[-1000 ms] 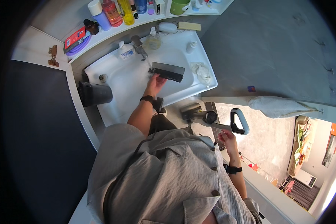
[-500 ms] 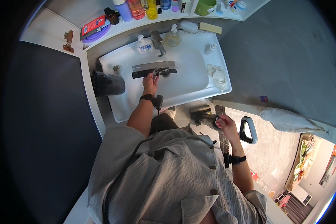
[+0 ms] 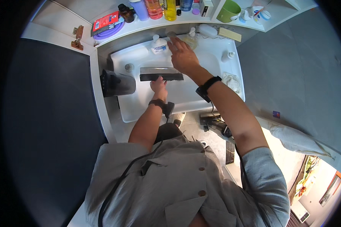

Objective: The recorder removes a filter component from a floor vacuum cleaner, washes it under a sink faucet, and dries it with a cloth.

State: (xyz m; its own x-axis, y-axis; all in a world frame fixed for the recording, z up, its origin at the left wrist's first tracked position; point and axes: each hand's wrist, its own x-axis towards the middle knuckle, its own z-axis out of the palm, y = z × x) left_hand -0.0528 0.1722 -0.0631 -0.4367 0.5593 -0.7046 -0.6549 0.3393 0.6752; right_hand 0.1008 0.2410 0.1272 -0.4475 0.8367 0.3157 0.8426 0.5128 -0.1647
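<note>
Grey buttoned short-sleeved shirt, black band on each wrist, possibly watches

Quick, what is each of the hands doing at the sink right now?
Left hand: closed on the dark rectangular tray, held over the white sink.
Right hand: open, fingers spread, reaching to the back of the sink, holding nothing.

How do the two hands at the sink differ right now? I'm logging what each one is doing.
The left hand grips the dark flat rectangular piece over the sink; the right hand holds nothing. The left is curled shut, the right spread flat, reaching further back toward the tap area. Both wear a dark wristband.
</note>
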